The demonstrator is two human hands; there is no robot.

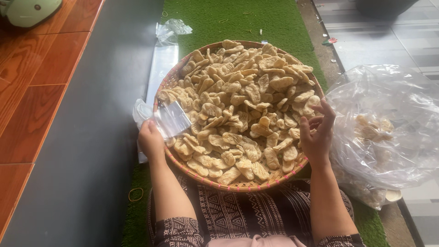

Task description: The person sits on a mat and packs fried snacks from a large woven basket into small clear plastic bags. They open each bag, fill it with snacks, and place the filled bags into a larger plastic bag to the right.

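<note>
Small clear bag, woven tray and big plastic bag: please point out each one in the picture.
small clear bag (173, 120), head view, on its flat middle, held by the left hand (151, 141).
woven tray (238, 186), head view, on its near rim.
big plastic bag (388, 100), head view, on its crinkled upper side.

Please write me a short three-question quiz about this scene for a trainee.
1. True or false: the left hand holds a small clear plastic bag.
2. What does the round woven basket hold? A) pale flat crackers B) green leaves C) coins
3. On which side of the basket does the large clear plastic bag lie, as the person sees it?

Key:
1. True.
2. A: the crackers fill the basket.
3. On the right, beside the right hand, which is open at the basket's edge with nothing visibly gripped.
</note>
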